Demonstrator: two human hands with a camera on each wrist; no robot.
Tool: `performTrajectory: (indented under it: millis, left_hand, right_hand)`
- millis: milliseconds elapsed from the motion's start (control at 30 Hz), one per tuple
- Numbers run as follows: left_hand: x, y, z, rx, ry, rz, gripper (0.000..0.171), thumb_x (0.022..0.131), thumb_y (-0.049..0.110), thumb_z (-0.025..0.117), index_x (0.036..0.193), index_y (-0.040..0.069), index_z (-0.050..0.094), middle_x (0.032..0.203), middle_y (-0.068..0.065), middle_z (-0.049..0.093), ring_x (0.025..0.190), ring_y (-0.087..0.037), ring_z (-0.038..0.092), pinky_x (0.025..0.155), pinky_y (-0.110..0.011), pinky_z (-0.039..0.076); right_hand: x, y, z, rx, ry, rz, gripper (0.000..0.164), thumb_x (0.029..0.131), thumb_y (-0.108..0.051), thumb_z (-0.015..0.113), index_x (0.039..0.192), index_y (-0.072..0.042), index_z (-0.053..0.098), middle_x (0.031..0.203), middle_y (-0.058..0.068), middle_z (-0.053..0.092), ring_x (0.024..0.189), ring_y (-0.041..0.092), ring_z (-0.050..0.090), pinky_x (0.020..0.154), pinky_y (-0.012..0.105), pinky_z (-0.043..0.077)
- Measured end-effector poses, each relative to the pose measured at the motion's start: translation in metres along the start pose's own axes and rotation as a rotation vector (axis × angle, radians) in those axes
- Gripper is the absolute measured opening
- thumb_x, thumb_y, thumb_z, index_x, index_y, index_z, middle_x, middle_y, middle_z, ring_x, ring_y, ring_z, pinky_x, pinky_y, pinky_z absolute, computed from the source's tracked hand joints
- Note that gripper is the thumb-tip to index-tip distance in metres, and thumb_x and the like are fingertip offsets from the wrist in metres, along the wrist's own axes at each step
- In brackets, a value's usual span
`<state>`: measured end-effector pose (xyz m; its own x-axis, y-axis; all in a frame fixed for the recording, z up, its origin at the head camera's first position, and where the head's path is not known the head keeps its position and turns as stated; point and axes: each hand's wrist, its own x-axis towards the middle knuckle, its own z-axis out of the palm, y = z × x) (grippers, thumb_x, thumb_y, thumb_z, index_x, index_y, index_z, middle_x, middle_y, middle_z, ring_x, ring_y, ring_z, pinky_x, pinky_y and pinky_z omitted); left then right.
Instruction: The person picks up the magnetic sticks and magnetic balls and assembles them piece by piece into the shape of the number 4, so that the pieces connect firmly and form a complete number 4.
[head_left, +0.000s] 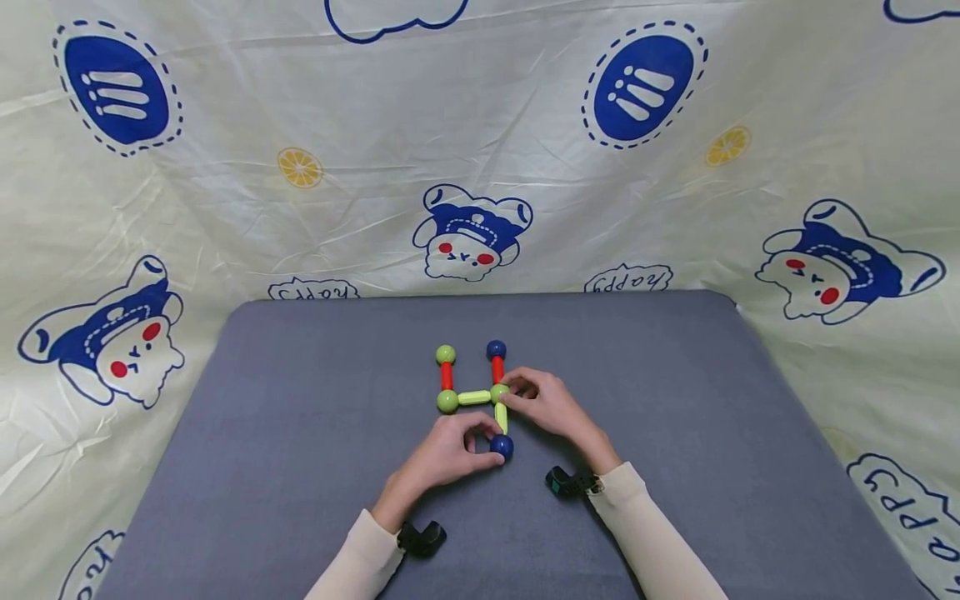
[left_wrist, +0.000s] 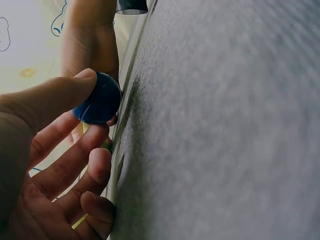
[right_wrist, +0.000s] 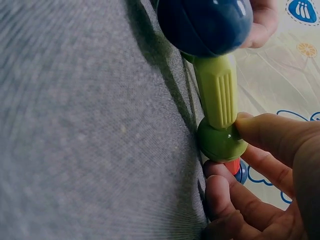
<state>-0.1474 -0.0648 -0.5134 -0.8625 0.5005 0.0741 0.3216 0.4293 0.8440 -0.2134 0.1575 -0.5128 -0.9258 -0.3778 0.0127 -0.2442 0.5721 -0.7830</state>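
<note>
A toy frame of balls and rods lies on the grey table. My left hand (head_left: 448, 451) pinches the near blue ball (head_left: 502, 447) between thumb and fingers; the left wrist view shows the thumb on top of it. From that ball a yellow-green rod (right_wrist: 218, 92) runs to a green ball (right_wrist: 221, 141), which my right hand (head_left: 550, 406) pinches. A red rod (head_left: 498, 369) with a far blue ball (head_left: 496, 349) extends beyond it. Leftward, another yellow-green rod (head_left: 474, 398) reaches a second green ball (head_left: 447, 402), then a red rod (head_left: 447, 376) topped by a third green ball (head_left: 446, 355).
The grey cloth-covered table (head_left: 337, 358) spreads around the frame. A patterned white sheet (head_left: 480, 108) hangs behind and along both sides. Black wrist devices are strapped on at the left cuff (head_left: 422, 540) and right cuff (head_left: 572, 482).
</note>
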Motion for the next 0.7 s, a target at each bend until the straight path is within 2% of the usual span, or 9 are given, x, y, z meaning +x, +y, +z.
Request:
performTrajectory:
  millis: [267,700]
  left_hand:
    - [0.0011,0.0039,0.0059,0.026,0.006,0.022,0.028,0.086,0.024,0.085,0.109,0.014,0.072,0.097,0.002,0.071,0.061,-0.002,0.052,0.058,-0.022,0.046]
    - [-0.0007,0.0040,0.0078,0.021,0.002,-0.025,0.030,0.086,0.023,0.086,0.111,0.015,0.072,0.099,0.001,0.071,0.063,-0.001,0.053,0.060,-0.021,0.047]
  right_hand:
    - [-0.0010,-0.0007,0.0017,0.002,0.027,0.000,0.022,0.095,-0.028,0.076,0.113,-0.017,0.073,0.097,0.002,0.074,0.078,0.012,0.064,0.071,0.029,0.050]
    - [-0.0016,0.0001,0.0025,0.000,0.019,-0.017,0.026,0.096,-0.031,0.075,0.116,-0.015,0.072,0.102,0.004,0.074,0.082,0.013,0.065,0.075,0.032,0.052]
